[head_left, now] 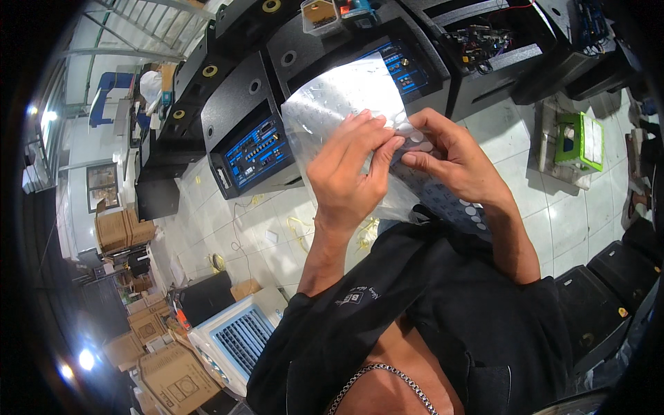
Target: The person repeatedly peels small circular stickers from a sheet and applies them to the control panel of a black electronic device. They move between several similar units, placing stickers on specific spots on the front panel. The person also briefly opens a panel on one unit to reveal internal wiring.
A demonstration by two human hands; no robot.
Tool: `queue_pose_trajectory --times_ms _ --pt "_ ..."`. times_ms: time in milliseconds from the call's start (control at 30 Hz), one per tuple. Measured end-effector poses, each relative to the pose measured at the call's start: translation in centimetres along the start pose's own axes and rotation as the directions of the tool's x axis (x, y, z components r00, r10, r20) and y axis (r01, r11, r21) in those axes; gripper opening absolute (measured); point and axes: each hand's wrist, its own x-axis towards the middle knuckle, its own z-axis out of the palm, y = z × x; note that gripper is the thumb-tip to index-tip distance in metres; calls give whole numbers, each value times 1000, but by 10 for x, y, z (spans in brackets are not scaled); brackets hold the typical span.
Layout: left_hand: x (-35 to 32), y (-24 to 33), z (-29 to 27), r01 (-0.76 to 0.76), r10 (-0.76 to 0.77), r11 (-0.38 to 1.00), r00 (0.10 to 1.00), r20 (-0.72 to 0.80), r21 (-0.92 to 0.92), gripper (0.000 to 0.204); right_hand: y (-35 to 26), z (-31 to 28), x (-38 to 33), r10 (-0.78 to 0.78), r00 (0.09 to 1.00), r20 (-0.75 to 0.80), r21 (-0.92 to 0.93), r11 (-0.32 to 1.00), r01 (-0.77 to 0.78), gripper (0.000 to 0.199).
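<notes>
Peeling is under way: a clear sheet of round pads (346,104) is held mid-frame above the black speaker cabinets (249,131). Left hand (349,169) and right hand (453,162) are pinched on it; most pads appear unremoved.

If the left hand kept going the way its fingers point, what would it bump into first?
Most likely the right hand. The left hand has its fingers aimed up and to the right across the clear sheet of round stickers, and the right fingertips sit almost touching them.
</notes>
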Motion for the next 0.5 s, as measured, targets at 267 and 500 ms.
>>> queue_pose_trajectory --times_ms 267,500 --pt "-17 -6 7 -85 91 993 993 -73 83 12 2 5 -1 7 1000 20 61 998 -8 27" --pt "-24 -8 10 -19 22 997 999 -48 78 10 11 4 3 -45 999 23 -17 999 45 28"
